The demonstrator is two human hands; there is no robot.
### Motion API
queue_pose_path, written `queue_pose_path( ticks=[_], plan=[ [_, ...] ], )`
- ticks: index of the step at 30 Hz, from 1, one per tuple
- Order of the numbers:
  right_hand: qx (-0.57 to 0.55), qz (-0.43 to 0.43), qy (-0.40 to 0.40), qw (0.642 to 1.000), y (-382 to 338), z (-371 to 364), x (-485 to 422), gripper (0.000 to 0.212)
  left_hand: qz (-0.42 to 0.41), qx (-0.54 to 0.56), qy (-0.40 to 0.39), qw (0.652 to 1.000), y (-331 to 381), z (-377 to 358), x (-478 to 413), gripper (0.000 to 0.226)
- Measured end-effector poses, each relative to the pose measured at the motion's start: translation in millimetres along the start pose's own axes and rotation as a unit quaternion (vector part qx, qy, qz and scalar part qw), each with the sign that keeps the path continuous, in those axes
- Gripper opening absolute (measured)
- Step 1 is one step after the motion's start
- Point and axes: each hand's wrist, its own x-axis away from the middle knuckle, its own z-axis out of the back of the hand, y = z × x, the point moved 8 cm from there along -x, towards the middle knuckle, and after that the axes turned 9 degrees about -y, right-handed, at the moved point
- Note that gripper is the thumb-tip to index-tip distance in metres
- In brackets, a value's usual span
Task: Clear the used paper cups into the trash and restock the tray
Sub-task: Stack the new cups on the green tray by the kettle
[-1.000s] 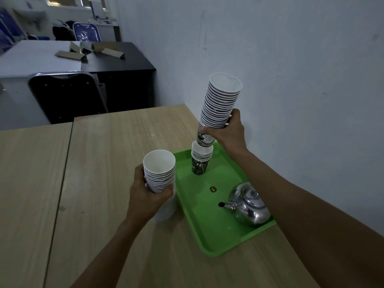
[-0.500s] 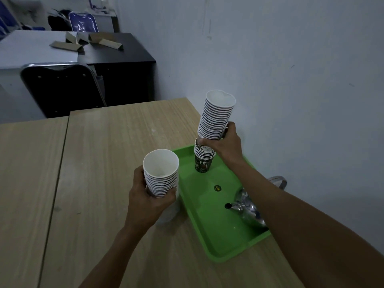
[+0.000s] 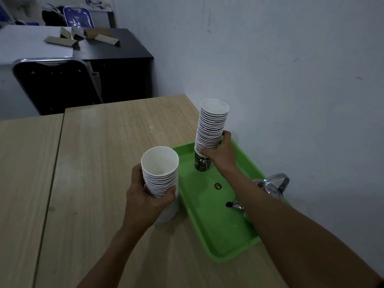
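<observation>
Right hand (image 3: pixel 218 154) is wrapped around the bottom of the tall stack of white paper cups (image 3: pixel 212 125), which looks to be standing at the 12 o'clock end of the green plastic tray (image 3: pixel 218 235). Left hand (image 3: pixel 145 196) grips a shorter stack of white paper cups (image 3: pixel 161 173) just off the tray's 9 o'clock edge, over the wooden table (image 3: pixel 104 163). My worry: the tower's held only low down, so a sloppy release could tip it toward the steel kettle (image 3: pixel 272 183) at 3 o'clock.
</observation>
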Motion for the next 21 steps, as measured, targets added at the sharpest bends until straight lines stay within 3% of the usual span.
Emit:
queue_pose_path(
  ticks=[9,21],
  plan=[
    [0.034,-0.036,0.078,0.996,12.4,34.7,-3.9,0.076,0.003,0.002,-0.002,1.000,-3.8,0.1,0.4,0.073],
    [0.005,-0.065,0.037,0.997,4.7,34.2,9.8,0.094,0.018,0.007,-0.001,1.000,-9.0,-0.6,0.6,0.078]
  ],
)
